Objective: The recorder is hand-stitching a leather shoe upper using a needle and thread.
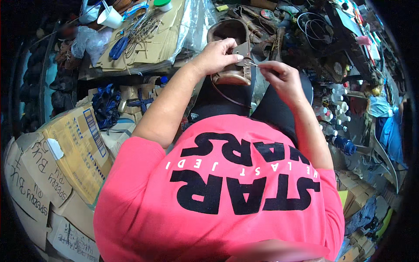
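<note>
A brown leather shoe (pixel 229 37) rests on my lap, its opening toward the top of the view. My left hand (pixel 216 54) grips the shoe's near edge, with the fingers curled over the leather. Just right of it, my right hand (pixel 279 74) pinches a thin needle or awl (pixel 254 64) whose tip meets the shoe's edge. A dark thread or lace (pixel 227 94) loops down from the shoe across my black trousers. My pink shirt fills the lower half of the view.
Flattened cardboard (pixel 150 41) with blue-handled scissors (pixel 118 47), cords and a white cup (pixel 109 17) lies at upper left. Cardboard boxes (pixel 74 148) stand at left. More shoes, cables and small bottles (pixel 334 111) crowd the right side.
</note>
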Action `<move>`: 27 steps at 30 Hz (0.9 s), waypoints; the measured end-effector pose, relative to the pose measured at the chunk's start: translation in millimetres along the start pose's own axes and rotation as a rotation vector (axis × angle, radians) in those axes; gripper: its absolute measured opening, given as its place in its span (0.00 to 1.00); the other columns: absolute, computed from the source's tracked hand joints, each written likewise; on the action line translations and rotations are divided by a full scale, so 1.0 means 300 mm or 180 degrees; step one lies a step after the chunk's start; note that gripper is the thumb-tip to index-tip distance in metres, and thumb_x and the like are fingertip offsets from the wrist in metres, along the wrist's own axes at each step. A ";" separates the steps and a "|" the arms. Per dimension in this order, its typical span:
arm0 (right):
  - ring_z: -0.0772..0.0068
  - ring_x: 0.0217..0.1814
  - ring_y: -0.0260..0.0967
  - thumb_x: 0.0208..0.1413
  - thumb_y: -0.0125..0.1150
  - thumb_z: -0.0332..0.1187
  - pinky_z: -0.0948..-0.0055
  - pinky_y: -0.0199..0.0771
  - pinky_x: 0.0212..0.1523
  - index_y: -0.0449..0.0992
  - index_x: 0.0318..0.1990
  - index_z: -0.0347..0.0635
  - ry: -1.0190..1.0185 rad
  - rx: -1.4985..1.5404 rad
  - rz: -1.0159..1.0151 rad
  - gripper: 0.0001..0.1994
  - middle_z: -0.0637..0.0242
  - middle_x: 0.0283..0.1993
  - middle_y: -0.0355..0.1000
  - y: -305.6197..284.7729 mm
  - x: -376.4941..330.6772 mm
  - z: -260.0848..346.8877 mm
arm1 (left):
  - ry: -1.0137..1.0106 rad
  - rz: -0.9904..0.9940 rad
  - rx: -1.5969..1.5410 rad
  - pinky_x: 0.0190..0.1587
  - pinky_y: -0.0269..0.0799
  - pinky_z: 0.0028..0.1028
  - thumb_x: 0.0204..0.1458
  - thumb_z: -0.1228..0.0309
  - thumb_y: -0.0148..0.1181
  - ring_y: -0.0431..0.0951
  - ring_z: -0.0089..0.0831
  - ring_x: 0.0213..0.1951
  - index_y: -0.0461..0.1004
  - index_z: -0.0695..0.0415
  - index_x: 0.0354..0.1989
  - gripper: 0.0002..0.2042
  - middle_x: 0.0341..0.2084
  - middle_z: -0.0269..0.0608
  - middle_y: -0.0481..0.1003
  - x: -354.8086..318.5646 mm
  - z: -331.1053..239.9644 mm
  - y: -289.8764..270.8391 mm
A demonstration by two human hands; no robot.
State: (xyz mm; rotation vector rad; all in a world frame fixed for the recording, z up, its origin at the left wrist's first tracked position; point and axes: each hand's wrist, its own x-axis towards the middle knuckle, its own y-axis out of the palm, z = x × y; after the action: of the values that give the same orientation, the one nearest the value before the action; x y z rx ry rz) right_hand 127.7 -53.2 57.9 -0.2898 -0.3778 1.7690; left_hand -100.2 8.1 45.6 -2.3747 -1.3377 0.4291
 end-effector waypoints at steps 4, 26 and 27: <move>0.83 0.32 0.69 0.51 0.59 0.27 0.80 0.68 0.35 0.77 0.40 0.40 0.0003 -0.0367 0.0124 0.09 0.65 0.32 0.75 0.054 0.051 -0.004 | 0.0052 -0.0068 -0.0009 0.34 0.64 0.22 0.49 0.68 0.61 0.64 0.16 0.29 0.68 0.59 0.32 0.10 0.23 0.29 0.68 -0.005 0.030 -0.008; 0.88 0.23 0.58 0.51 0.59 0.28 0.82 0.60 0.24 0.78 0.39 0.39 0.0439 -0.0433 0.0287 0.08 0.75 0.23 0.70 0.024 0.060 -0.006 | 0.0714 0.0317 0.0110 0.59 0.57 0.32 0.42 0.76 0.52 0.66 0.36 0.53 0.76 0.55 0.42 0.16 0.46 0.42 0.70 -0.008 0.007 -0.027; 0.88 0.23 0.58 0.51 0.59 0.28 0.82 0.60 0.24 0.78 0.39 0.39 0.0431 -0.0438 0.0288 0.08 0.75 0.23 0.70 0.020 0.061 -0.014 | 0.0742 0.0334 0.0152 0.59 0.57 0.32 0.41 0.77 0.50 0.66 0.36 0.54 0.77 0.54 0.42 0.18 0.47 0.41 0.70 -0.003 0.006 -0.026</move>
State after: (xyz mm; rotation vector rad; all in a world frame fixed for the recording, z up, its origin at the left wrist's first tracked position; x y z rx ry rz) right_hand 119.8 -36.1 51.8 -0.5291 -0.3946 1.8034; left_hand -107.3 11.3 47.6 -2.3778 -1.0914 0.2022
